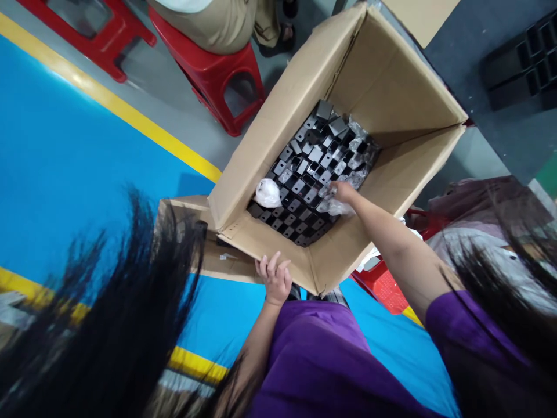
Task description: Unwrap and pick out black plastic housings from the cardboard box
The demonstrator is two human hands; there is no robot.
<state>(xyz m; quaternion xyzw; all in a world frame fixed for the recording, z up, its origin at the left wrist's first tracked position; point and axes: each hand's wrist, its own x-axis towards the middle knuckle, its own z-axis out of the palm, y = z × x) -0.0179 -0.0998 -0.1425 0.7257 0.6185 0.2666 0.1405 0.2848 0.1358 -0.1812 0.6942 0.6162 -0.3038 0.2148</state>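
Note:
A large open cardboard box (287,122) stands in front of me. Deep inside lie tightly packed rows of black and grey rectangular parts (298,186), many with a small hole at the end. My left hand (275,277) curls its fingers over the near rim of the box. Down in the box, my right hand (343,191) is closed on crumpled clear plastic (335,206) above the parts; its fingertips are partly hidden. More clear plastic lies along the right side of the contents. A white wrapped bundle (267,193) rests on the parts at the left.
Below the left side is another open cardboard box (230,264). Red stools (213,72) stand at upper left, one with a seated person (209,26). A red seat (387,287) is at right. Black parts (522,64) are stacked at upper right. Yellow lines edge the blue floor (87,157).

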